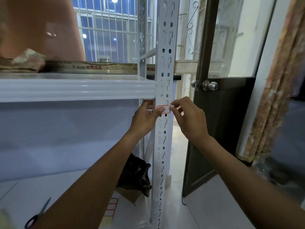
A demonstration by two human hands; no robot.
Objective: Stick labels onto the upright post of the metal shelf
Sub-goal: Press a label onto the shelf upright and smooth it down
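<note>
A white perforated upright post (pixel 162 146) of the metal shelf runs up the middle of the view. A white label with a red border (pixel 165 108) lies across the post just below the shelf beam. My left hand (pixel 145 117) has its thumb pressed on the label's left end, with fingers wrapped behind the post. My right hand (pixel 188 119) pinches the label's right edge between thumb and forefinger. A sheet of more red-bordered labels (pixel 110 208) lies on the lower shelf board, partly hidden by my left forearm.
The white shelf beam (pixel 74 90) spans the left. Blue-handled scissors (pixel 38 215) lie at the bottom left. A dark bag (pixel 137 176) sits behind the post. A dark door (pixel 219 126) with a round knob stands open at right, beside a patterned curtain (pixel 270 96).
</note>
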